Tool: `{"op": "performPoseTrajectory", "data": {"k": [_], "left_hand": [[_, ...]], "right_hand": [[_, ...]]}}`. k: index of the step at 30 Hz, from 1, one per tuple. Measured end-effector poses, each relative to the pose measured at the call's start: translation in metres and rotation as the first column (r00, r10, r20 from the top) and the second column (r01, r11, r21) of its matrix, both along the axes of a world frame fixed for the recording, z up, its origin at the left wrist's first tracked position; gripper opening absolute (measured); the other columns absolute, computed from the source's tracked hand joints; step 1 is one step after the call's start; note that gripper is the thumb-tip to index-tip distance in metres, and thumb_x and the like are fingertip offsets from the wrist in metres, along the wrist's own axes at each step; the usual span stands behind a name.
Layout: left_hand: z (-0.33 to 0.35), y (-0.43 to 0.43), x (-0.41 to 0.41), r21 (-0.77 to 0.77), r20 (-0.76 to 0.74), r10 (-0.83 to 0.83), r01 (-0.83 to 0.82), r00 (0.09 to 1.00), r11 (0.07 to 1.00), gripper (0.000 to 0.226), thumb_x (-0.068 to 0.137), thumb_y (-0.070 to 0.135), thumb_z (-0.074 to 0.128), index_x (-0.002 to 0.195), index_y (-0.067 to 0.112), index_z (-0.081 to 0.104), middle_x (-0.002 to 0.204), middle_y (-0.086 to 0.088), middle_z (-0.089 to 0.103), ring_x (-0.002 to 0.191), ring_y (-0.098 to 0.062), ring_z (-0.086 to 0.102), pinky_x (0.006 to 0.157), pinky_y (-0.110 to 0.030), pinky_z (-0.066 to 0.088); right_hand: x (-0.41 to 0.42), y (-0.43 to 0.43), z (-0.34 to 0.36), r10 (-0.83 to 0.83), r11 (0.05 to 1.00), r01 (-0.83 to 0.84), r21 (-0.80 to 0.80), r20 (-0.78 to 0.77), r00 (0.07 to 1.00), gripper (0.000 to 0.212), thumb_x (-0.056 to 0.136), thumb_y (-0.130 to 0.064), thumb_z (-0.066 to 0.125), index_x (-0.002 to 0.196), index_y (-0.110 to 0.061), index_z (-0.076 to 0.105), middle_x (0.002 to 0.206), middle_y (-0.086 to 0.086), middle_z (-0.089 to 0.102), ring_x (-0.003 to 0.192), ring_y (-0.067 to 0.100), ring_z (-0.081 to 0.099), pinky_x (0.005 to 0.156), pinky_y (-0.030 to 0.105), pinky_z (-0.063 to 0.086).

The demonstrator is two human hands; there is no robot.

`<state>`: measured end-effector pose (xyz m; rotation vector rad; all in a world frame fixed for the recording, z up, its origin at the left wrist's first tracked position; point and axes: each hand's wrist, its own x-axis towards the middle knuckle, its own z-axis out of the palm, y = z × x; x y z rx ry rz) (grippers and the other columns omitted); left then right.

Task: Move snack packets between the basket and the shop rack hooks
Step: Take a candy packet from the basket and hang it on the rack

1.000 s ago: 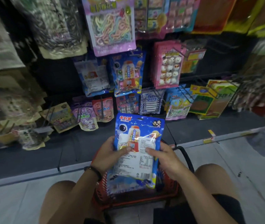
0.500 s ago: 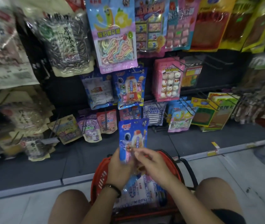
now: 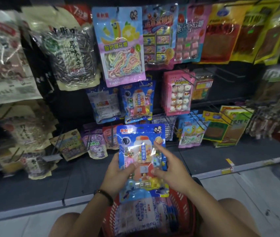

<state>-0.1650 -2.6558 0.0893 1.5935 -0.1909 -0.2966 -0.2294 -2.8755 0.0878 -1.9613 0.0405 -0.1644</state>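
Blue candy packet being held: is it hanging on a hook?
No, the left hand grips the blue candy packet above the red basket, with no hook through it.

Left hand (image 3: 117, 172) gripping blue packet (image 3: 141, 134), red basket (image 3: 185, 207)

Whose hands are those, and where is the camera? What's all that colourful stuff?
The camera sits on a person's head and looks down, so you see only their arms and knees. They face a shop rack where snack bags hang from hooks. The left hand grips a blue candy packet by its edge, with the thumb on the front. The right hand touches the front with straight fingers. Below is a red basket holding more packets. A matching packet hangs just above.
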Motion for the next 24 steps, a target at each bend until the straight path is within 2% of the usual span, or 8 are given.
{"op": "performPoseTrajectory", "data": {"k": [2,5,8,12,14,16,18,24], "left_hand": [[0.001,0.000,0.008,0.014,0.075,-0.028,0.027,0.997,1.000,0.070,0.091,0.010,0.082,0.148,0.034,0.049,0.136,0.004,0.073,0.121,-0.018,0.072,0.106,-0.055,0.057],[0.006,-0.002,0.013,0.051,0.183,-0.056,0.047,0.982,0.998,0.123,0.084,0.006,0.088,0.159,0.063,0.009,0.163,0.019,0.045,0.140,-0.010,0.057,0.102,-0.041,0.061],[0.017,-0.009,0.020,0.230,0.350,-0.128,0.048,0.928,0.972,0.118,0.088,0.010,0.085,0.159,0.064,0.007,0.162,0.045,0.022,0.151,0.014,0.026,0.114,-0.014,0.042],[0.035,-0.021,0.049,0.336,0.383,-0.165,0.029,0.909,0.941,0.105,0.088,0.015,0.086,0.157,0.063,0.024,0.169,0.028,0.028,0.159,-0.001,0.022,0.128,-0.046,0.034],[0.048,-0.030,0.063,0.344,0.398,-0.172,0.027,0.901,0.939,0.109,0.086,0.011,0.087,0.157,0.065,0.024,0.169,0.024,0.029,0.158,-0.005,0.025,0.123,-0.041,0.042],[0.061,-0.039,0.075,0.353,0.404,-0.201,0.050,0.892,0.934,0.115,0.084,0.002,0.086,0.155,0.066,0.024,0.164,0.025,0.030,0.152,-0.005,0.033,0.102,-0.019,0.054],[0.069,-0.044,0.090,0.373,0.404,-0.220,0.059,0.888,0.926,0.121,0.080,-0.005,0.085,0.154,0.067,0.024,0.154,0.024,0.034,0.136,-0.009,0.048,0.083,-0.020,0.062],[0.073,-0.059,0.135,0.414,0.451,-0.224,0.019,0.864,0.910,0.129,0.073,0.001,0.094,0.163,0.055,0.019,0.160,0.017,0.037,0.141,-0.004,0.038,0.077,0.002,0.046]], "right_hand": [[0.006,-0.003,0.002,-0.006,0.999,0.007,-0.035,0.024,1.000,0.098,0.086,-0.016,0.088,0.156,-0.059,0.035,0.163,-0.031,0.039,0.151,-0.011,0.032,0.123,0.027,0.037],[0.014,-0.006,0.010,-0.018,0.996,0.021,-0.088,0.032,0.999,0.103,0.088,-0.013,0.086,0.156,-0.065,0.028,0.165,-0.030,0.035,0.154,-0.007,0.029,0.124,0.031,0.039],[0.026,-0.012,0.017,-0.024,0.990,0.033,-0.138,0.065,0.998,0.105,0.089,-0.014,0.084,0.157,-0.066,0.024,0.166,-0.033,0.030,0.155,-0.006,0.027,0.124,0.035,0.040],[0.050,-0.026,0.030,-0.088,0.964,0.117,-0.238,0.131,0.987,0.096,0.095,-0.028,0.080,0.159,-0.064,0.018,0.165,-0.020,0.039,0.152,0.002,0.034,0.125,0.041,0.037],[0.064,-0.033,0.039,-0.106,0.954,0.144,-0.265,0.153,0.983,0.096,0.095,-0.030,0.079,0.160,-0.064,0.016,0.163,-0.016,0.042,0.147,0.010,0.043,0.120,0.039,0.042],[0.078,-0.040,0.046,-0.115,0.943,0.162,-0.290,0.173,0.978,0.097,0.095,-0.030,0.079,0.160,-0.063,0.014,0.165,-0.013,0.040,0.135,0.023,0.057,0.111,0.030,0.044],[0.095,-0.046,0.055,-0.125,0.932,0.180,-0.315,0.188,0.974,0.100,0.094,-0.028,0.080,0.161,-0.061,0.014,0.164,-0.009,0.043,0.130,0.014,0.058,0.113,0.032,0.046],[0.137,-0.063,0.069,-0.121,0.912,0.189,-0.364,0.201,0.972,0.103,0.092,-0.026,0.081,0.162,-0.059,0.012,0.147,0.002,0.055,0.139,0.019,0.050,0.116,0.039,0.045]]}}
